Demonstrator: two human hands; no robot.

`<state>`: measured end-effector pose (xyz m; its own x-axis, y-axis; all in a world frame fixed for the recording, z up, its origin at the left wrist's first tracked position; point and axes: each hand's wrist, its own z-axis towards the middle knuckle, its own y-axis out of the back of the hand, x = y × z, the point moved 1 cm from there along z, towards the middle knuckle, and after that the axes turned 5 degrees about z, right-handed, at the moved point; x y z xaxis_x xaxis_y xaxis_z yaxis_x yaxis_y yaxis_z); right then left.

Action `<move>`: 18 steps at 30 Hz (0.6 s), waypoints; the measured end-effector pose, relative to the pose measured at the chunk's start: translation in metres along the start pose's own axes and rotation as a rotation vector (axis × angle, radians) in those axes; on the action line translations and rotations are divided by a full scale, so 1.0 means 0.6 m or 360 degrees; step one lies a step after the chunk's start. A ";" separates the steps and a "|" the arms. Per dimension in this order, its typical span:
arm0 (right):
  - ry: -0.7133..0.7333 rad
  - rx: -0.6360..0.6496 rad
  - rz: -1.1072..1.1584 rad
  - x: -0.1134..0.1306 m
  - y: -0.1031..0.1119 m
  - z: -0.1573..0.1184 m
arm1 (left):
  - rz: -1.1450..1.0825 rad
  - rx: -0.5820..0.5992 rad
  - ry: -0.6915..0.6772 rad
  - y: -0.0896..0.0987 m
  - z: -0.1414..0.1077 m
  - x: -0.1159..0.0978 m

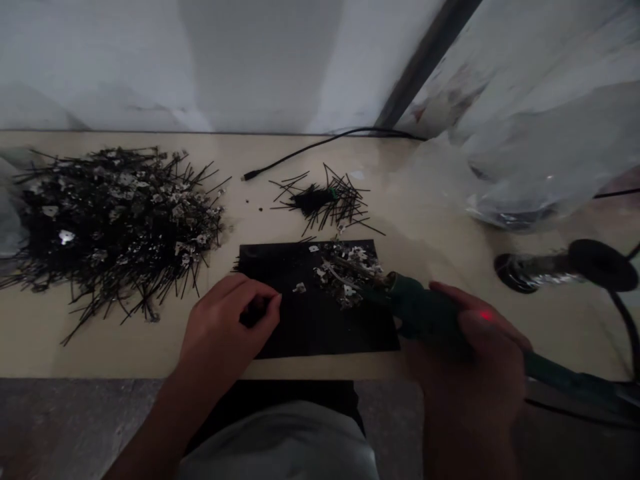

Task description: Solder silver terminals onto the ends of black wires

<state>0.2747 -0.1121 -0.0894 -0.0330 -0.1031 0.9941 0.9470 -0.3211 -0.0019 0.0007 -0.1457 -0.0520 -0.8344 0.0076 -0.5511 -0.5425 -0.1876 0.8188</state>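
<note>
My right hand (487,347) is wrapped around a dark green soldering gun (425,310) with a small red light glowing near the thumb. Its tip reaches left over a cluster of small silver metal tabs (347,270) on a black mat (320,327). At the left edge of that mat my left hand (233,317) is closed, thumb and forefinger pinched together; whatever lies between them is too small and dark to make out. One loose metal tab (299,288) rests on the mat between the hands.
On the left spreads a big heap of black wires with metal tabs (120,220). Behind the mat lie short black wires (325,200) and a black cable (300,152). A spool of solder (545,267) and a clear plastic bag (530,153) are on the right.
</note>
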 end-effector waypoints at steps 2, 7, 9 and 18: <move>-0.0111 -0.0126 0.0129 0.008 -0.007 0.003 | 0.0012 -0.0006 -0.0002 0.001 0.001 -0.001; -0.0237 -0.0153 0.0314 0.018 -0.024 0.010 | 0.0023 0.0005 0.0011 0.004 0.002 -0.003; -0.0246 -0.0179 0.0363 0.018 -0.028 0.012 | 0.0001 0.0013 0.0021 0.007 0.002 -0.002; -0.0566 -0.0321 0.0702 0.026 -0.054 0.018 | -0.0234 -0.0135 0.0042 0.018 -0.008 0.002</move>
<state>0.2471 -0.0934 -0.0725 0.4911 0.0425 0.8701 0.7666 -0.4955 -0.4085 -0.0057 -0.1524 -0.0447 -0.7433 0.0156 -0.6688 -0.6474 -0.2686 0.7133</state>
